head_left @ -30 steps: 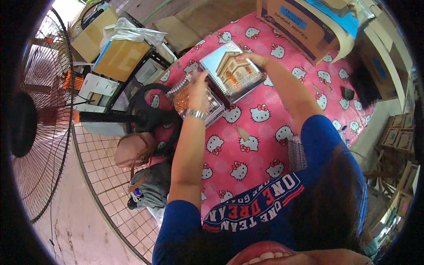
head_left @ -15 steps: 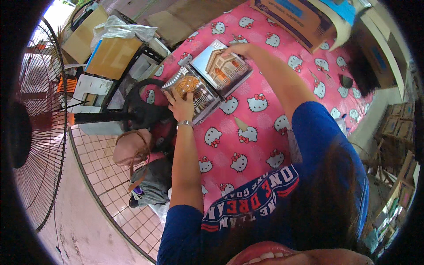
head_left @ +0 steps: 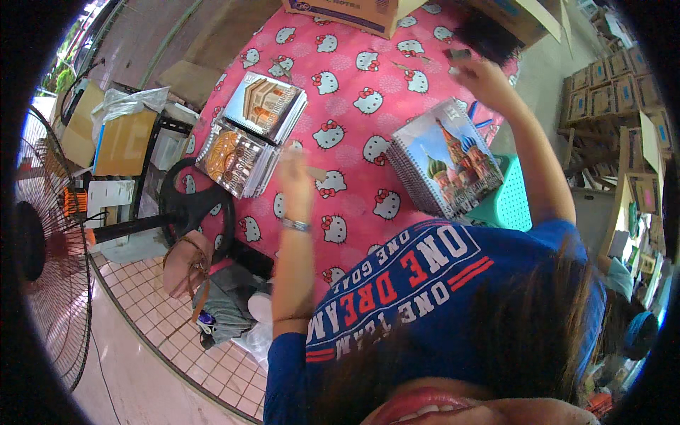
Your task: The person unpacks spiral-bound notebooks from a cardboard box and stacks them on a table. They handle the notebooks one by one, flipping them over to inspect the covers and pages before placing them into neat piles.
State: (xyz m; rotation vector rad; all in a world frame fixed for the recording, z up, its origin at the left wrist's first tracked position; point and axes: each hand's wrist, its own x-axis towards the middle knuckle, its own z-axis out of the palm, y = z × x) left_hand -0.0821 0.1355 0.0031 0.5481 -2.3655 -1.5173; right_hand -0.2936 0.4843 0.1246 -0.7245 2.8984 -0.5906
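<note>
My left hand (head_left: 295, 175) is smeared by motion over the pink patterned tablecloth (head_left: 354, 244), just right of two stacks of spiral notebooks. The nearer stack (head_left: 232, 157) has a brown domed building on its cover; the farther stack (head_left: 262, 105) shows an orange-lit building. My right hand (head_left: 482, 78) reaches to the far right, its fingertips at a small dark block (head_left: 459, 54). Whether they grip it is unclear. Below that arm, a thick stack of spiral notebooks (head_left: 448, 159) with a colourful domed cathedral cover lies partly over a turquoise perforated basket (head_left: 516, 195).
Cardboard boxes (head_left: 343, 14) stand at the far edge, beside a black patch (head_left: 489, 35). Blue pens (head_left: 482, 123) lie beyond the cathedral notebooks. A tan scrap (head_left: 316, 173) is by my left hand. A fan (head_left: 60, 241) and bags (head_left: 227, 297) are at left.
My hands have left the two notebook stacks. My right hand has swung right to the dark block; my left has drawn back. The view has shifted right, bringing the cathedral notebooks and basket into sight.
</note>
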